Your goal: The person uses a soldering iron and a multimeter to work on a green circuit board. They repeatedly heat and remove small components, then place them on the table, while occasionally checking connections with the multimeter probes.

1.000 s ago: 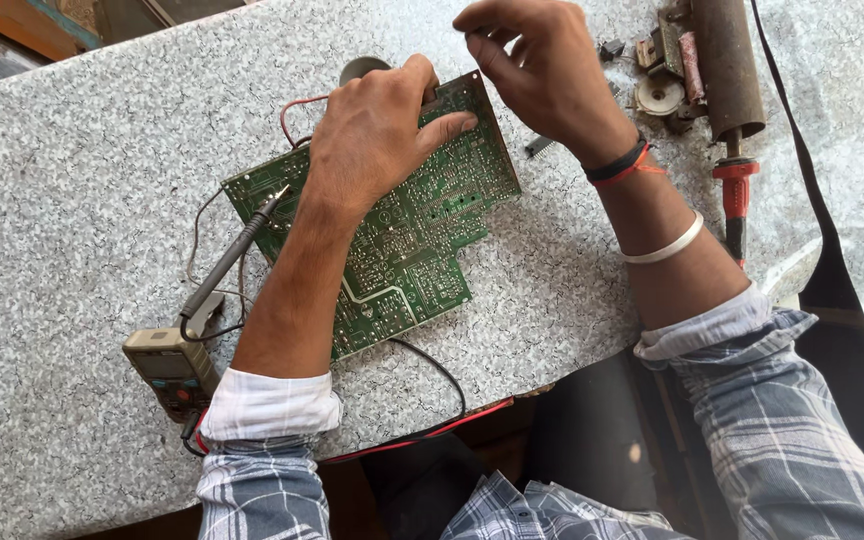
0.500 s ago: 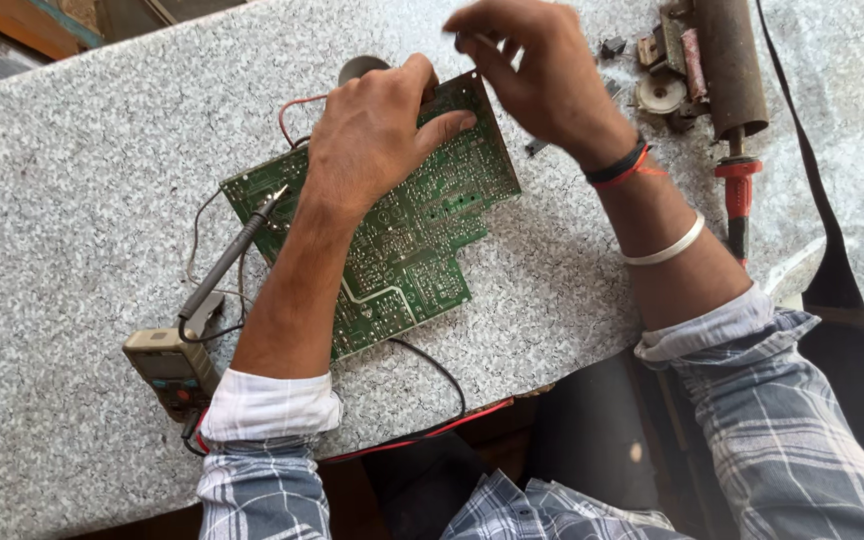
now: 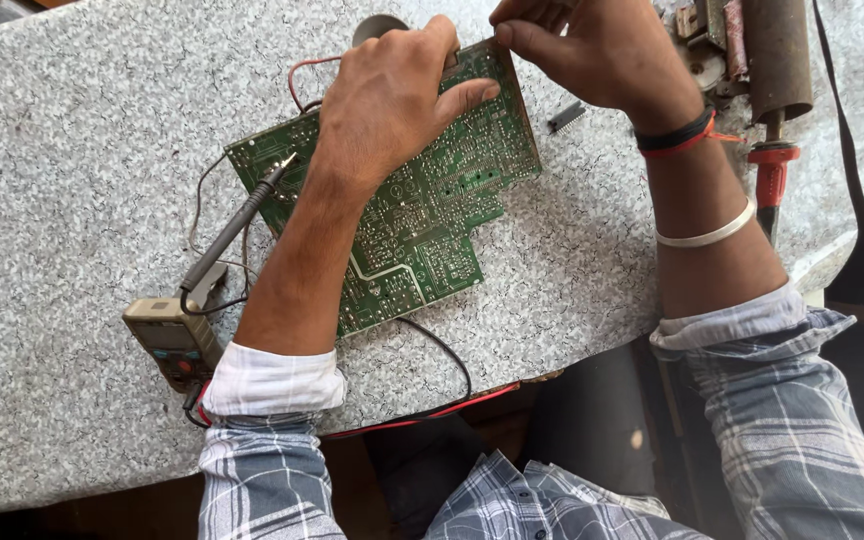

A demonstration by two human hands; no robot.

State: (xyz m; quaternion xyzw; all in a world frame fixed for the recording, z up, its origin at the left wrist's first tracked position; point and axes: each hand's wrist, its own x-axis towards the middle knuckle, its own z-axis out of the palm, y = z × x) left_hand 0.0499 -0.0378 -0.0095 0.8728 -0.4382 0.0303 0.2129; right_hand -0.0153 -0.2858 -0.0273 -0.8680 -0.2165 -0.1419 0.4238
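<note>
The circuit board (image 3: 422, 215) is green, stepped in outline, and lies solder side up, covered in fine pale tracks and dots, near the far middle of the surface (image 3: 82, 120). The left hand (image 3: 387, 110) lies palm down on the board's far part, fingers curled over its far edge and thumb pressed flat on it, clasping the board. The right hand (image 3: 592, 50) sits at the board's far right corner with its fingertips pinched together at that edge; what they pinch is too small to tell.

The surface is speckled grey stone. A black probe (image 3: 237, 225) rests with its tip on the board's left corner, and its lead runs to a grey meter (image 3: 172, 340) near the front edge. Red and black wires (image 3: 432, 405) trail along that edge. A red-handled tool (image 3: 772, 180) lies at the right, beside rusty metal parts.

Against 1 second ago, both hands keep the same places on the board; the right fingertips have closed tighter at the corner.
</note>
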